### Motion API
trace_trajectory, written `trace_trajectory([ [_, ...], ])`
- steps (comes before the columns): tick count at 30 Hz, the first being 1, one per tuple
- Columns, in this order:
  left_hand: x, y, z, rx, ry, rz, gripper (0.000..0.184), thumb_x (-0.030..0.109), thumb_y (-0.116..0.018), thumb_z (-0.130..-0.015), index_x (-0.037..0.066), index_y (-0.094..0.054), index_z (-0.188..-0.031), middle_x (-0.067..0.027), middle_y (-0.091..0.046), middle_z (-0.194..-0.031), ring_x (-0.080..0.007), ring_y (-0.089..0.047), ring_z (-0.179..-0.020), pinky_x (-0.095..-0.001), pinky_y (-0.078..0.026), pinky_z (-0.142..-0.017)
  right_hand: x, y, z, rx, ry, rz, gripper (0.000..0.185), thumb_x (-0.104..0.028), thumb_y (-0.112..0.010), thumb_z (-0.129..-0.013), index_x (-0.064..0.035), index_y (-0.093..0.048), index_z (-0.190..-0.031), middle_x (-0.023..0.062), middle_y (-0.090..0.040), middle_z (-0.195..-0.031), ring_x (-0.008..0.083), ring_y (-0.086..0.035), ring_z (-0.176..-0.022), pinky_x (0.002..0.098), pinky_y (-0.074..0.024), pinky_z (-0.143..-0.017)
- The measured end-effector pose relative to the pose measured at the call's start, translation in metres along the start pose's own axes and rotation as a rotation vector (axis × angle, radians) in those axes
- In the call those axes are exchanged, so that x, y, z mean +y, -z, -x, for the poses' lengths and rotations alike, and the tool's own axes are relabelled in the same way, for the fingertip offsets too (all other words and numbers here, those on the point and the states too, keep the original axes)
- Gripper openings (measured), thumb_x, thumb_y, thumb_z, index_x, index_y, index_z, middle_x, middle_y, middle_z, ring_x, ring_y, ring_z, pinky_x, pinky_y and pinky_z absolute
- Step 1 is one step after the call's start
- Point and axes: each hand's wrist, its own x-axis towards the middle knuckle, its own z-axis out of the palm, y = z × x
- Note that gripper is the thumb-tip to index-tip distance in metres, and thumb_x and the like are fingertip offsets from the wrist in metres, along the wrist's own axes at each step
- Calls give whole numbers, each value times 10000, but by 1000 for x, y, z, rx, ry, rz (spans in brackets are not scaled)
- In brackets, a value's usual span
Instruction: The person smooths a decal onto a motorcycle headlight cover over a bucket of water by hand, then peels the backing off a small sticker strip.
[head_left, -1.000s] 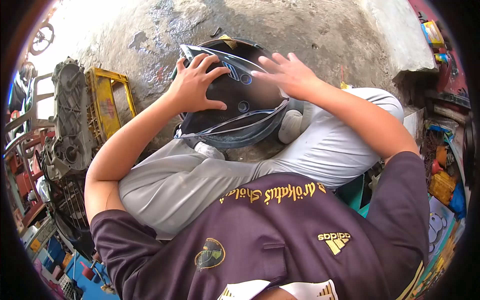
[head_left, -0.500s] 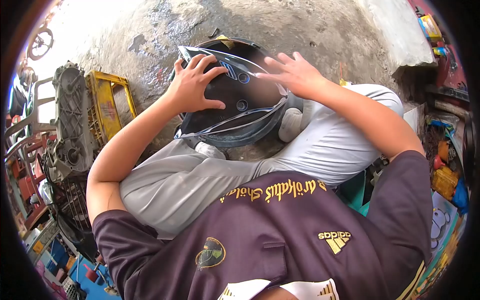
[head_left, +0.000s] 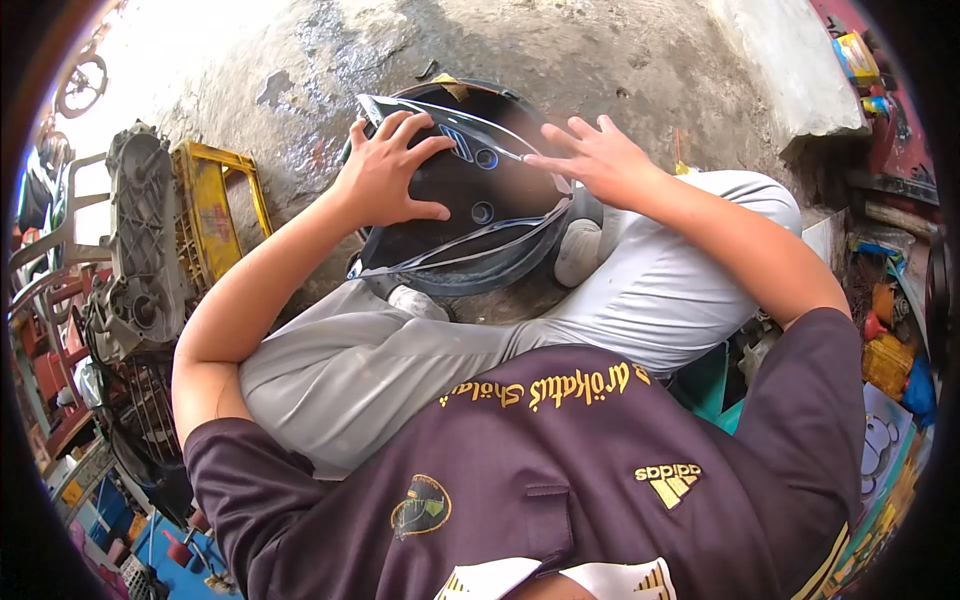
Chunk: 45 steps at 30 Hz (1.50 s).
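A dark, glossy plastic panel, which looks like a motorcycle fairing, lies across a round black tub. It has pale, shiny edges, blue-and-white stripes and two round holes. My left hand rests on the panel's left part, fingers spread and slightly bent, thumb on the dark surface. My right hand is at the panel's upper right edge with fingers apart. Its lowest fingertip meets or nearly meets that edge; I cannot tell which. Part of the tub is hidden under the panel.
On the left, a grey metal engine casing stands beside a yellow plastic crate. My legs, in grey trousers, flank the tub. A concrete block is at the upper right, with assorted packets and parts along the right side.
My right hand has shifted slightly right and down along the panel's edge. My left hand has stayed in place on the panel, which has barely moved.
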Motion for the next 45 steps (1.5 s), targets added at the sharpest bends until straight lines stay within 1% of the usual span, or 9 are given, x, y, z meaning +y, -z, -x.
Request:
trace_trajectory([
  [6, -2, -3, 0, 35, -15, -23, 923, 683, -850, -717, 318, -547, -1509, -91, -463, -1573, -341, -376, -1522, -777, -296, -1107, -16, 5, -37, 53, -43, -18, 740, -125, -665, -926, -371, -474, -1597, 93, -474, -1560, 321, -504, -1320, 523, -502, -983],
  [10, -2, -3, 1, 31, -14, -19, 920, 684, -847, -719, 321, -545, -1509, -91, -462, -1574, -340, -376, -1521, -774, -305, -1106, -3, -1, -5, 74, 7, -22, 737, -139, -677, -919, -353, -479, -1596, 93, -478, -1549, 323, -508, -1308, 519, -502, -973],
  [13, -1, -1, 1, 15, -7, 11, 938, 667, -867, -719, 312, -530, -1518, -116, -448, -1578, -363, -346, -1539, -765, -276, -1134, -5, -1, 4, -41, -13, -13, 737, -162, -695, -911, -333, -482, -1595, 98, -481, -1543, 330, -510, -1298, 524, -498, -979],
  [19, 1, -2, 0, 28, -9, -47, 918, 680, -846, -727, 313, -539, -1511, -89, -457, -1575, -338, -371, -1522, -777, -308, -1106, -19, -3, -43, 131, -39, 1, 736, -150, -687, -912, -339, -486, -1595, 94, -480, -1529, 322, -509, -1296, 515, -500, -955],
  [27, -1, -1, 2, 21, -4, 9, 934, 668, -864, -725, 317, -528, -1522, -111, -447, -1584, -362, -351, -1538, -767, -277, -1135, -6, -1, 3, -46, -38, -2, 741, -103, -639, -934, -367, -472, -1606, 96, -489, -1516, 299, -512, -1293, 511, -501, -939],
  [31, 1, 1, 0, -4, -4, -12, 938, 675, -862, -726, 319, -527, -1526, -110, -441, -1594, -362, -349, -1540, -766, -277, -1137, -9, -4, -26, 90, -7, -50, 778, -127, -675, -920, -367, -441, -1622, 111, -493, -1502, 310, -508, -1295, 528, -504, -970],
  [38, 2, 3, 2, -9, 11, -13, 934, 675, -860, -728, 321, -526, -1525, -110, -442, -1593, -361, -346, -1543, -770, -278, -1138, -9, 5, -27, 69, -17, -35, 813, -112, -703, -896, -347, -434, -1627, 113, -475, -1524, 317, -508, -1293, 526, -504, -971],
  [40, 0, 2, 2, 6, -6, 8, 927, 671, -861, -728, 321, -530, -1520, -109, -443, -1591, -361, -346, -1545, -770, -280, -1136, -3, 3, -8, -49, -1, -60, 799, -97, -691, -899, -339, -441, -1619, 114, -452, -1538, 324, -520, -1278, 515, -504, -954],
  [45, 0, 0, 1, 8, -5, -2, 926, 673, -861, -725, 320, -533, -1516, -107, -445, -1588, -360, -351, -1543, -776, -285, -1129, -9, -6, -27, 32, -20, -31, 800, -91, -682, -903, -355, -439, -1618, 110, -440, -1544, 329, -538, -1259, 510, -503, -945],
])
